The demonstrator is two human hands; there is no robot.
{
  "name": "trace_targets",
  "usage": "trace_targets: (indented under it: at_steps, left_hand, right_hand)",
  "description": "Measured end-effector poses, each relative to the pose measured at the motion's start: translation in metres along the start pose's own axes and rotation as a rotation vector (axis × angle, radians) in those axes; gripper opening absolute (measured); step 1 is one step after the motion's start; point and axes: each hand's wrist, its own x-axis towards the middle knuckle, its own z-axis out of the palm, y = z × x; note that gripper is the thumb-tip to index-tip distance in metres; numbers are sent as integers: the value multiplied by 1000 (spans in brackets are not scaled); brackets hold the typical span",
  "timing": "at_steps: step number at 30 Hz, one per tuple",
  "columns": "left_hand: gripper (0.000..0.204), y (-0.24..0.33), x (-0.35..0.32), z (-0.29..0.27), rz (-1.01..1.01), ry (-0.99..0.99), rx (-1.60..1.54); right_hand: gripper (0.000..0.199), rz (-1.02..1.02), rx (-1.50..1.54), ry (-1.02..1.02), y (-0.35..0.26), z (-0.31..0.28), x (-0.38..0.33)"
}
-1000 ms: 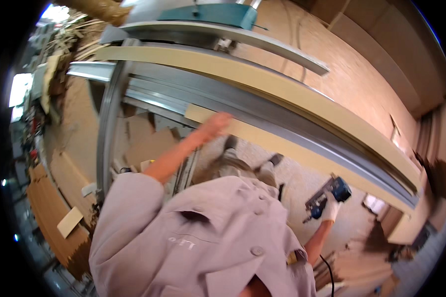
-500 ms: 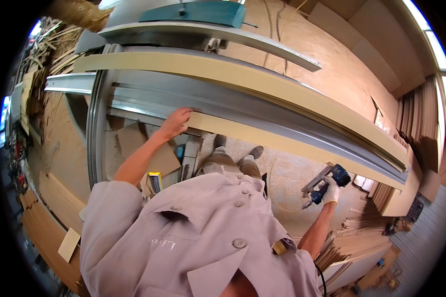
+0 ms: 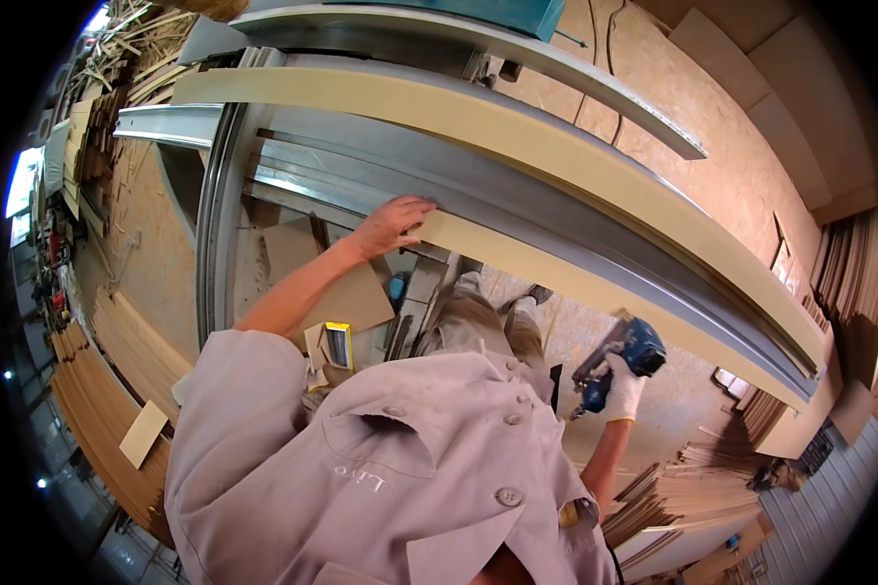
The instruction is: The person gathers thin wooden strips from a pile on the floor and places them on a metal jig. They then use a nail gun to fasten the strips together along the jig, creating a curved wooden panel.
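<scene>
My bare left hand [image 3: 395,224] is closed over the left end of a narrow cream board [image 3: 517,255], which runs along the near side of a grey metal machine bed [image 3: 439,161]. In my right hand [image 3: 622,388], which wears a white glove, is a blue nail gun [image 3: 639,346]. The nail gun is held in front of the board's near edge, to the right of my legs; whether its nose touches the board I cannot tell. A second long cream board [image 3: 400,112] lies along the far side of the bed.
Beyond the bed runs a metal rail [image 3: 576,73] with a teal machine part [image 3: 498,12]. A yellow-edged box [image 3: 339,346] sits below my left forearm. Stacked boards [image 3: 107,419] stand at left, a pile of thin panels [image 3: 688,507] at lower right.
The nail gun in my right hand has moved left along the near board. My left hand keeps its place at the board's end. The whole view has shifted.
</scene>
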Motion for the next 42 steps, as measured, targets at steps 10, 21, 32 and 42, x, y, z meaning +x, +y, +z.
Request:
trace_targets:
  at_steps: [10,21,32,42]
  left_hand:
    - [34,1,6,-3,-40,-11,-57]
    - [33,4,8,-3,-77,-21,-73]
    - [34,6,9,-6,-51,-12,-95]
    - [38,4,8,-4,-41,7,-119]
  right_hand:
    - [34,-14,-380,-237,-13,152,-40]
    - [21,-321,-642,-361,-28,215,-49]
    - [28,-263,-652,-374,-33,224,-51]
    - [27,-380,-641,-314,-34,228,-54]
